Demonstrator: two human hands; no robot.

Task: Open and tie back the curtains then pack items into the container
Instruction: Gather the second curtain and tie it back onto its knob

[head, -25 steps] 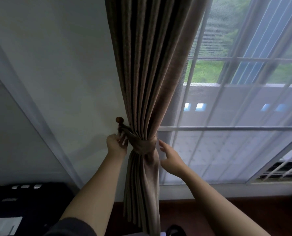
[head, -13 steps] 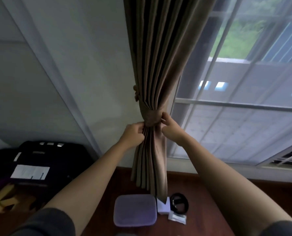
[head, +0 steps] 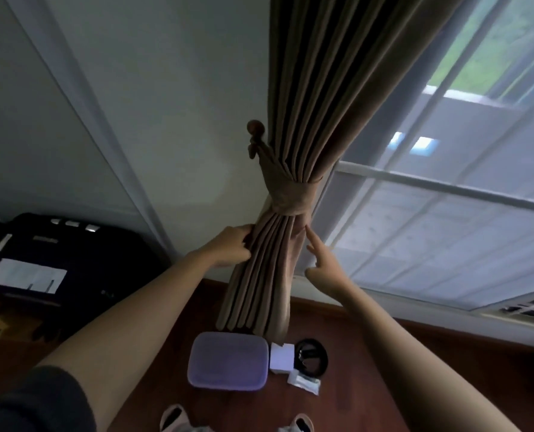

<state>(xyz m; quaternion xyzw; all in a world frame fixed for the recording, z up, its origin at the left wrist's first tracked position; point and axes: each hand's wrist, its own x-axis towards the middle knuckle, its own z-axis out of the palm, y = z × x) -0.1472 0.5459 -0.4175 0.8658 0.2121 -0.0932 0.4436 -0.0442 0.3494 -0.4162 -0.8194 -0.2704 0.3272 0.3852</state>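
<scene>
The left hand was pinched shut on the folds of the brown curtain, just under the tie-back that looped to the wall hook. The right hand was open, one finger touching the curtain's other edge. The tying step looked nearly done, with only the folds being tidied. On the floor below sat the purple container, lid on, with small items just beside it. Next, I think, both hands needed to let go and reach down to open it.
</scene>
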